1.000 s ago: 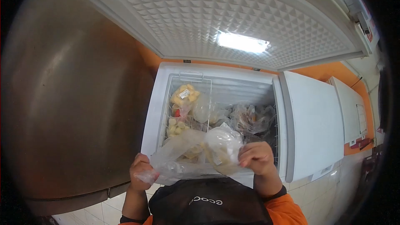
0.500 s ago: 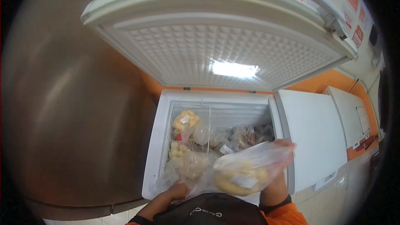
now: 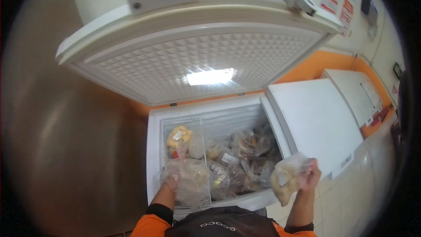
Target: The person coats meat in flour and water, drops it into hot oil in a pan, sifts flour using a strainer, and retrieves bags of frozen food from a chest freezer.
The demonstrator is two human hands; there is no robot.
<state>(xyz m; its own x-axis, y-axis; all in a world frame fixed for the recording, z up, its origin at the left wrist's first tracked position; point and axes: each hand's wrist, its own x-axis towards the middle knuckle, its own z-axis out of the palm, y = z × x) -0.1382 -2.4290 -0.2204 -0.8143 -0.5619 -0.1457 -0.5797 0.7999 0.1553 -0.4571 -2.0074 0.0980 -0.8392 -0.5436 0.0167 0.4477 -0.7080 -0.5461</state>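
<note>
My right hand is closed on the gathered top of a clear plastic bag of pale yellow food pieces. That bag hangs outside the freezer's front right corner, a white label on it. Inside the open chest freezer, at the left, my left hand grips a large crumpled plastic bag; its fingers are partly covered by the plastic. Behind it, in the wire basket, lies a bag of orange-yellow pieces with a label.
Several bagged items fill the freezer's main section, some frosted. The freezer lid stands raised above. A closed white freezer top adjoins on the right, and a dark brown surface rises on the left. Tiled floor shows at the lower right.
My right hand has carried the bag of yellow pieces rightward, out past the freezer's edge. My left hand has moved further into the freezer with the crumpled bag. The view has shifted right.
</note>
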